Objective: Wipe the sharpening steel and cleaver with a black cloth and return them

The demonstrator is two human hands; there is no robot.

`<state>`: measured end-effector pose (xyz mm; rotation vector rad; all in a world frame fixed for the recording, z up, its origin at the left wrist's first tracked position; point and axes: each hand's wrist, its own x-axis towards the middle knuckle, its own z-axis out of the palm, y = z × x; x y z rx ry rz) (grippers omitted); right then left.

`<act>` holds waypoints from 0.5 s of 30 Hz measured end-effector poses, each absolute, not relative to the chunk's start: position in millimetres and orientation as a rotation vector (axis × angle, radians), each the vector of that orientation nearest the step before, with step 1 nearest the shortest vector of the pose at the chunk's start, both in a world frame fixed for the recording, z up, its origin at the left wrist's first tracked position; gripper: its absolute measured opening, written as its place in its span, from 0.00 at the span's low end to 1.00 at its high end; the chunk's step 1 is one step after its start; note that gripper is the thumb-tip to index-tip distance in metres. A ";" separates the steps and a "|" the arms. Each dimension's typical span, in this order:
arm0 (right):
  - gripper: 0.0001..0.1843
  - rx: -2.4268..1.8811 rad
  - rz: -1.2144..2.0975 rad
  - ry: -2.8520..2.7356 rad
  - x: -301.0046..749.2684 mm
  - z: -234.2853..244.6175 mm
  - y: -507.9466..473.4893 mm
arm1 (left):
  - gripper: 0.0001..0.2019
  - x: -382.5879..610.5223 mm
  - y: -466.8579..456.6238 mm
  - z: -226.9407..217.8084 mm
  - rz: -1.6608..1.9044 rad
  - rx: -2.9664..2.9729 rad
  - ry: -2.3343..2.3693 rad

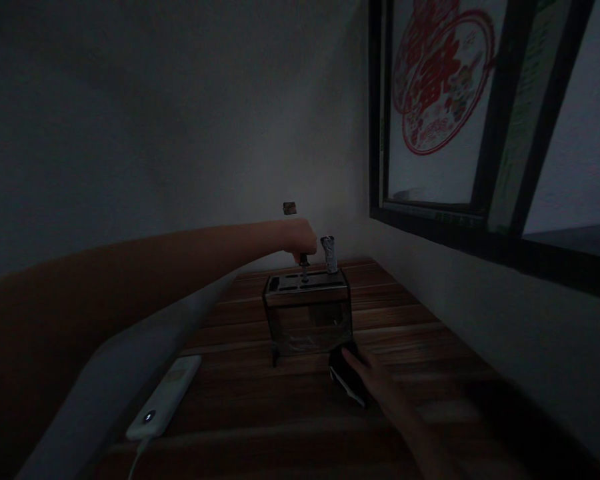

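1. A white power bank, with one lit dot, is seen lying near the left edge of the wooden table, well apart from both hands.
2. The left hand is closed narrowly round a thin tool, which stands upright in a slot of the clear holder. The tool is judged light and stiff, and best pinched on the shaft just above the slot.
3. A silvery piece is stood just beside the thin tool.
4. A small black object, in front of the clear holder, is touched by the right hand; whether it is gripped cannot be told.
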<state>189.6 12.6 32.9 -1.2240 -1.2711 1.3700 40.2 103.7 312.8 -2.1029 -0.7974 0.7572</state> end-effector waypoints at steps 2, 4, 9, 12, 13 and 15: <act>0.32 -1.237 1.384 -1.262 188.8 33.7 12.0 | 0.08 38.9 103.9 303.9 0.754 -2.137 -0.747; 0.32 -1.251 1.382 -1.234 187.8 34.6 11.5 | 0.06 37.5 104.3 296.0 0.736 -2.171 -0.748; 0.30 -1.266 1.394 -1.184 186.4 35.2 11.8 | 0.04 37.0 107.3 281.4 0.726 -2.219 -0.786; 0.28 -1.270 1.363 -1.188 186.3 36.9 11.3 | 0.05 38.6 109.7 276.7 0.719 -2.212 -0.778; 0.27 -1.261 1.354 -1.193 186.4 37.5 10.9 | 0.05 38.9 110.4 275.6 0.709 -2.217 -0.786; 0.27 -1.248 1.352 -1.205 186.6 37.7 10.5 | 0.06 39.0 111.7 273.9 0.685 -2.238 -0.802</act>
